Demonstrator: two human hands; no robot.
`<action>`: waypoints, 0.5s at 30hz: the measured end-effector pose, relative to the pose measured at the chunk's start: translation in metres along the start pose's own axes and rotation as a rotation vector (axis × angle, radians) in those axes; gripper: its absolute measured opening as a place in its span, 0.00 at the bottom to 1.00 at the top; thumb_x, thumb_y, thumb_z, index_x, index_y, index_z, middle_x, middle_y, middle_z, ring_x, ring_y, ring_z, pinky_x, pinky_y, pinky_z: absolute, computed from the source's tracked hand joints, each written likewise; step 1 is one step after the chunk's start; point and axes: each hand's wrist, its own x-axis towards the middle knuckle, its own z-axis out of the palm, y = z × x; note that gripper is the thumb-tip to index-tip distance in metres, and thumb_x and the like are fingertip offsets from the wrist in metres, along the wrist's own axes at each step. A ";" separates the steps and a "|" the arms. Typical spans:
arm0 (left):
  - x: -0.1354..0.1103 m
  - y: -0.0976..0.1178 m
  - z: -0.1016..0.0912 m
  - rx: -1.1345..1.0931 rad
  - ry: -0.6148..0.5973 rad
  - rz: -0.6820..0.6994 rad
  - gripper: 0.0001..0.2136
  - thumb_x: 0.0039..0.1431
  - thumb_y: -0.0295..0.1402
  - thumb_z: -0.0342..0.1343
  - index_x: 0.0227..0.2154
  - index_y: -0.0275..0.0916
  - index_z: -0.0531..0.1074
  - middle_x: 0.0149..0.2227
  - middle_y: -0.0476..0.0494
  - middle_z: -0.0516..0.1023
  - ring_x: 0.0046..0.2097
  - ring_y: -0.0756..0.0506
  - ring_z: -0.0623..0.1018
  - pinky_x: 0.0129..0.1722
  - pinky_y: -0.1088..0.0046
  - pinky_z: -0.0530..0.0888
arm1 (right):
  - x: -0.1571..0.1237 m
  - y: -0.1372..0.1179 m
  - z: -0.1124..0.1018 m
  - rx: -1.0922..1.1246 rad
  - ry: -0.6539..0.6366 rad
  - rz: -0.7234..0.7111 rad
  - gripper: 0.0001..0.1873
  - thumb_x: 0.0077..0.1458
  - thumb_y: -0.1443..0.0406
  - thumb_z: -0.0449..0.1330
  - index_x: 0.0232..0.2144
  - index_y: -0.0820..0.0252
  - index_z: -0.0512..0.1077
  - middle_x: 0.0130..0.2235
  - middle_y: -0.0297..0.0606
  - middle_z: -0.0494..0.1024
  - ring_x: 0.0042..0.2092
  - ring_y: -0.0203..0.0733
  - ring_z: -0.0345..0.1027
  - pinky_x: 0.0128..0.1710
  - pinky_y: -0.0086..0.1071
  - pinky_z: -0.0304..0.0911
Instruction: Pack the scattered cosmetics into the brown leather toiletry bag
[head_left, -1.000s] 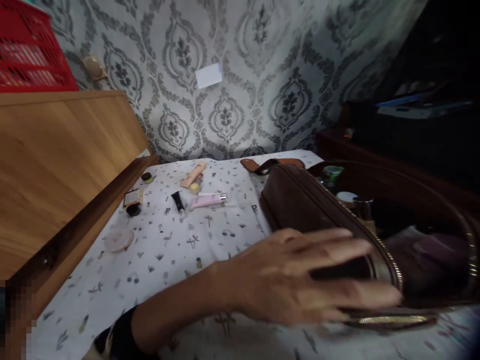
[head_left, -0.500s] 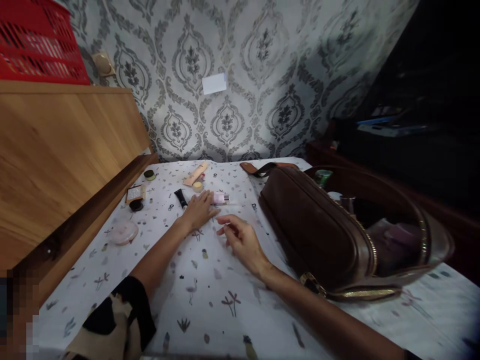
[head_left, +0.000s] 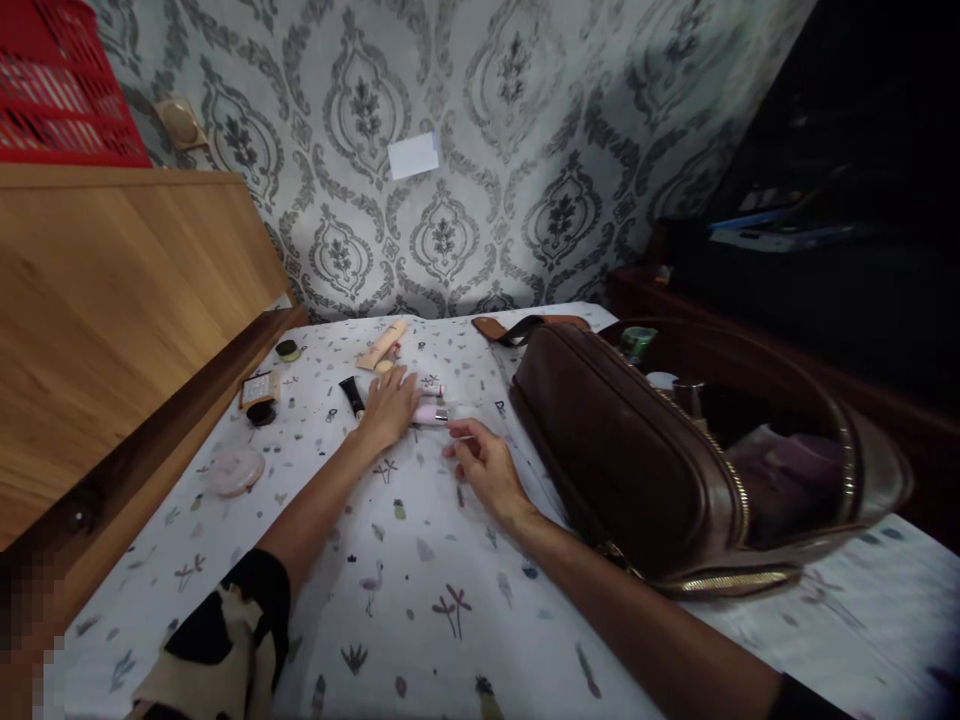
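My left hand (head_left: pixel 390 408) rests palm down with its fingers spread, partly covering a pale pink tube with a silver cap (head_left: pixel 432 414). Just behind that tube, a slim light-coloured tube (head_left: pixel 432 390) shows beyond my fingers. My right hand (head_left: pixel 486 468) is loosely curled with fingers apart, its index fingertip at the silver cap; whether it touches is unclear. Left of my left hand lies a black tube (head_left: pixel 350 394). A peach tube (head_left: pixel 382 344) and a small yellowish pot (head_left: pixel 385 367) sit behind my left fingers.
An unzipped brown bag (head_left: pixel 615 450) holding cosmetics stands on the right, its strap (head_left: pixel 517 330) behind. Along the left lie a dark-lidded jar (head_left: pixel 287 350), a palette (head_left: pixel 259 388), a round black item (head_left: pixel 261 412) and a pink compact (head_left: pixel 234 470). A wooden cabinet (head_left: pixel 135 270) borders the left.
The pink tube has shifted towards me, and the slim tube behind it now shows. My right hand is closer to the silver cap. The view has moved slightly.
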 end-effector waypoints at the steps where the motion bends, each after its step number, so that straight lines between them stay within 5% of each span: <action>1: -0.002 -0.001 0.002 -0.006 -0.018 0.005 0.20 0.72 0.37 0.41 0.61 0.37 0.65 0.68 0.33 0.61 0.70 0.35 0.60 0.64 0.49 0.62 | 0.000 0.001 -0.001 -0.008 0.002 -0.007 0.17 0.49 0.62 0.54 0.41 0.59 0.73 0.41 0.41 0.74 0.32 0.38 0.73 0.22 0.27 0.66; 5: -0.024 -0.005 0.004 -0.039 -0.103 0.086 0.24 0.74 0.41 0.35 0.66 0.38 0.59 0.72 0.37 0.54 0.73 0.37 0.51 0.68 0.47 0.56 | 0.001 0.004 -0.003 -0.077 0.012 -0.040 0.17 0.52 0.63 0.54 0.44 0.59 0.72 0.42 0.42 0.75 0.33 0.39 0.72 0.25 0.29 0.68; 10: -0.065 -0.001 -0.002 -0.016 -0.091 0.209 0.27 0.72 0.44 0.41 0.69 0.38 0.53 0.71 0.34 0.55 0.72 0.36 0.54 0.68 0.46 0.57 | 0.002 0.007 -0.003 -0.162 0.032 -0.102 0.19 0.54 0.63 0.56 0.48 0.59 0.71 0.47 0.45 0.71 0.37 0.41 0.73 0.30 0.34 0.72; 15: -0.090 0.006 -0.018 -0.046 0.088 0.278 0.17 0.70 0.33 0.46 0.59 0.40 0.67 0.61 0.35 0.71 0.62 0.36 0.69 0.59 0.51 0.68 | 0.003 0.011 -0.002 -0.214 -0.009 -0.085 0.22 0.54 0.65 0.55 0.52 0.61 0.69 0.49 0.47 0.71 0.38 0.42 0.74 0.33 0.37 0.74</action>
